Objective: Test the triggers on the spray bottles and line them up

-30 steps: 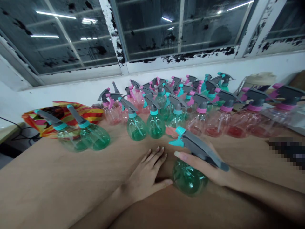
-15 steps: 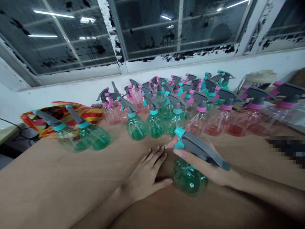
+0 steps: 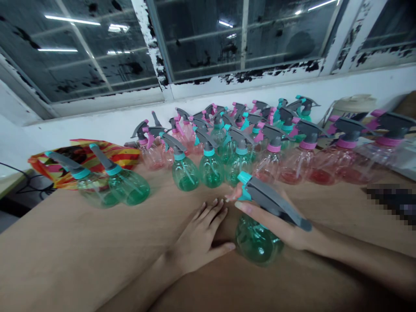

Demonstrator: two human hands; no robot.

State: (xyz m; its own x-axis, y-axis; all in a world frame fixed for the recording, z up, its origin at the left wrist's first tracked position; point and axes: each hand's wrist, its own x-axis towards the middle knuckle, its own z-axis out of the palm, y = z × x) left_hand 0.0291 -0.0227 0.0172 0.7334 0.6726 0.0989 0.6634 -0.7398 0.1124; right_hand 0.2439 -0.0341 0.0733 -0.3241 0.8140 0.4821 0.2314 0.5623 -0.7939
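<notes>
My right hand (image 3: 282,229) is wrapped round the neck of a green spray bottle (image 3: 256,242) with a grey and teal trigger head. The bottle stands close to me, its nozzle pointing to the left, and my fingertips show by the trigger. Flat on the wooden table (image 3: 97,255) lies my left hand (image 3: 201,238), fingers stretched out, holding nothing. Its thumb tip comes close to the bottle's left side. Beyond my hands stand a green spray bottle (image 3: 212,169) and a pink spray bottle (image 3: 268,162), among several more.
Two green spray bottles (image 3: 131,188) stand at the left before a red and yellow plastic bag (image 3: 110,151). Pink spray bottles (image 3: 294,167) continue the row to the right. A beige jug (image 3: 354,106) stands at the back right; a dark pixelated object (image 3: 394,201) lies nearer. Windows line the wall.
Almost nothing differs. The spray bottle's head and my right hand sit very slightly further left, along with a small shift of the whole view. My left hand stays in place.
</notes>
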